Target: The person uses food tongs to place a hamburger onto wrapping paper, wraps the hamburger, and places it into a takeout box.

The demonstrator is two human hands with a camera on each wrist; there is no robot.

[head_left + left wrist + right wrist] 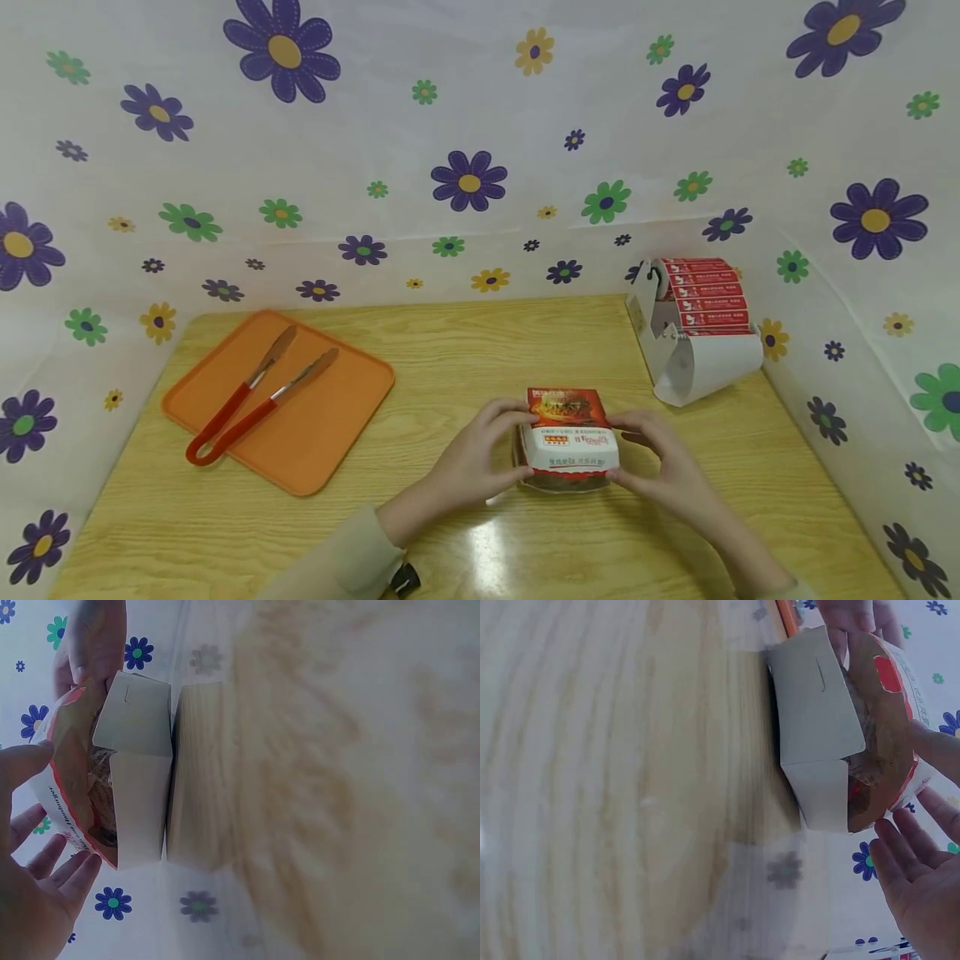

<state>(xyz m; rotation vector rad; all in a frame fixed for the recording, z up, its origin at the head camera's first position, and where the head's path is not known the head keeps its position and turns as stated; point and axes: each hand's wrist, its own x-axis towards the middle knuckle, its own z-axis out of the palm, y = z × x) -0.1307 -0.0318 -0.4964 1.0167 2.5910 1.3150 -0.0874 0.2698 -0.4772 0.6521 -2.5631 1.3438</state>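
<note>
A burger box with a red, white and brown printed lid stands on the table in front of me. My left hand holds the lid's left side, thumb at the front corner and fingers farther back. On the opposite side my right hand grips the lid in the same way. The wrist views show the lid partly lowered over the plain white base, with a gap along the front. Through that gap shows a crinkled wrapped item, mostly hidden by the lid and the walls.
An orange tray lies at the left of the wooden table. Red-handled tongs rest across it, their handle end over the tray's front edge. At the back right stands a white dispenser with a roll of red labels. Flower-printed sheeting surrounds the table.
</note>
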